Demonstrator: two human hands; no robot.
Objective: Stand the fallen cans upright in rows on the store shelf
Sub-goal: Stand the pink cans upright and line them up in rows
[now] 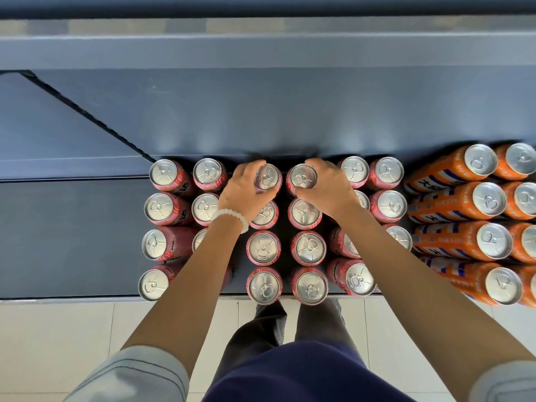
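From the head camera, looking straight down, a dark shelf [87, 242] carries pink cans [309, 246] standing upright in rows, tops toward the lens, six across and four deep where the arms do not hide them. The left hand [242, 190] reaches to the back row and curls its fingers round the third can from the left [268, 177], thumb on the near side, fingertips over the far rim. The right hand [324, 184] does the same with the can beside it [303, 177], fingers wrapped about its right side and thumb at the front. Both held cans stand upright, or close to it, in line with their neighbours and just in front of the shelf's back wall. A white bead bracelet [232, 217] sits on the left wrist. To the right, apart from the pink block, orange cans [490, 203] stand in rows of their own, also upright. Below the shelf edge lies a pale tiled floor [72, 329], with the person's dark trousers [269, 329] and grey sleeves [139, 375] at the bottom.
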